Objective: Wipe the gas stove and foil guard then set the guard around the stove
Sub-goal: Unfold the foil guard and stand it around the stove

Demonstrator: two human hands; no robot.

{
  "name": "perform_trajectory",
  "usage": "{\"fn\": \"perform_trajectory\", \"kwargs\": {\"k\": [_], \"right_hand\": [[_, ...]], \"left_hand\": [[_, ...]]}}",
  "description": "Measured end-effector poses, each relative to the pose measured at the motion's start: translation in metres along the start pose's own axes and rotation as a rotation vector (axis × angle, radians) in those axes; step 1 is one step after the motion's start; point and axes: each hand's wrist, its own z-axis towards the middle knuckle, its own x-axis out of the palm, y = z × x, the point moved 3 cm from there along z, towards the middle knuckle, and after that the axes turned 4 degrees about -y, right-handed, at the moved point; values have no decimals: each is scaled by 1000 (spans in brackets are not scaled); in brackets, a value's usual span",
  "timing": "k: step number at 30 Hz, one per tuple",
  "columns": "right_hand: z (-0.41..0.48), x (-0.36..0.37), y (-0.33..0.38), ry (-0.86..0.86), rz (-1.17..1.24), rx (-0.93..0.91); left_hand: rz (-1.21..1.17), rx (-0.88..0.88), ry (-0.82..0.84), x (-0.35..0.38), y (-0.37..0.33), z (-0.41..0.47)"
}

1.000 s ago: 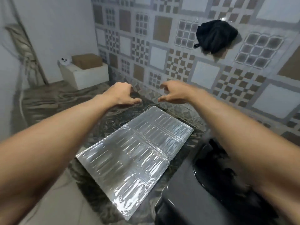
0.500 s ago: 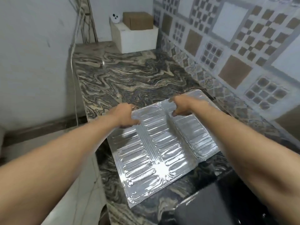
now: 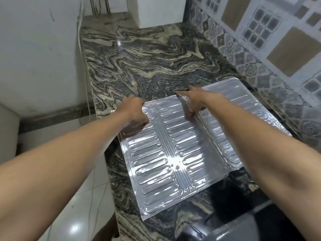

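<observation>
Marbled counter [image 3: 152,66] bears foil guard [image 3: 173,153], both outstretched hands [image 3: 137,110] [image 3: 196,98] grasping its far edge.

One foil guard [image 3: 173,153] of three visible panels, two hands, one countertop [image 3: 147,63], one white box [image 3: 160,11].

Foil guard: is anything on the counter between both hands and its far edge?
Nothing visible. The left hand and right hand already rest on the far edge of the foil guard, which lies flat on the marble counter. Whether either has a closed grip is unclear.
</observation>
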Motion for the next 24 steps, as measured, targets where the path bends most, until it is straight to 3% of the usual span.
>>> {"fn": "perform_trajectory", "kwargs": {"k": [5, 15, 20, 24], "right_hand": [[-7, -8, 0, -92, 42, 19], [-113, -128, 0, -571, 26, -43], [-188, -183, 0, -667, 68, 22], [-226, -195, -3, -728, 127, -26]], "left_hand": [[-254, -14, -144, -33, -11, -5], [-304, 171, -429, -170, -46, -66], [-306, 271, -485, -231, -71, -96], [-285, 348, -450, -250, -88, -103]]}}
